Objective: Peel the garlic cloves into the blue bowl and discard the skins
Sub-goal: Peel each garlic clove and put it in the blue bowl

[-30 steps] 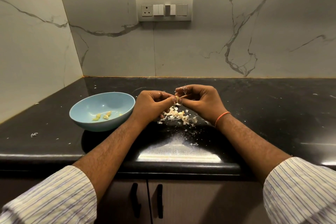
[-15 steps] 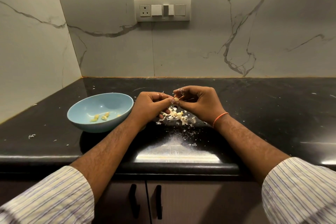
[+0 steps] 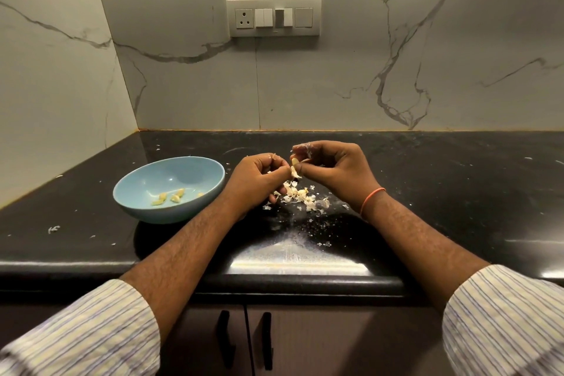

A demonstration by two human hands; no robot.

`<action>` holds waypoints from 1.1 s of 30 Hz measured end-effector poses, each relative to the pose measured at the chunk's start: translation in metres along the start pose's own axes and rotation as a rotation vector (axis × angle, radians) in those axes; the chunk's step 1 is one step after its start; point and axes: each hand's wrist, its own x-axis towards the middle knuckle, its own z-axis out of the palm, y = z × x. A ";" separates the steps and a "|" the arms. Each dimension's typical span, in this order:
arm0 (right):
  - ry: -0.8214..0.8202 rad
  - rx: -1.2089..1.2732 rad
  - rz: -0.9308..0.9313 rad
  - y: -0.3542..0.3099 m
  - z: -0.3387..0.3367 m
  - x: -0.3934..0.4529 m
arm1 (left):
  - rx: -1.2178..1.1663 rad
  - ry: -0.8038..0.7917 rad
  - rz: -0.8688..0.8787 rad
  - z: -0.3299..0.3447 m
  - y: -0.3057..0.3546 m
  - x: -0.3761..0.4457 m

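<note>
Bowl point(image 3: 128, 195), blue, on the black counter point(image 3: 457, 192), holds about four peeled cloves point(image 3: 171, 196). Left hand point(image 3: 256, 177) pinches a skin strip; right hand point(image 3: 332, 168) is closed on the garlic clove point(image 3: 294, 162). Skins point(image 3: 300, 197) lie heaped beneath.

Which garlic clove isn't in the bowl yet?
The garlic clove pinched in the right hand, partly skinned; the other cloves lie in the blue bowl.

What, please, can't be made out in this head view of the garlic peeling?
- Small pale garlic clove: mostly covered by right hand and left hand fingertips.
- Peeled pieces in round light-blue bowl: too small to count reliably.
- Cabinet doors: cut off by the bottom edge.
</note>
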 end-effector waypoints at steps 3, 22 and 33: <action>-0.002 0.151 0.082 0.001 -0.001 0.001 | 0.011 0.004 0.020 0.000 0.001 -0.001; -0.011 0.229 0.184 0.001 -0.002 0.002 | 0.040 0.006 0.084 0.000 0.005 -0.005; 0.003 0.114 0.179 0.003 -0.003 0.002 | 0.156 -0.113 0.039 0.003 -0.002 0.003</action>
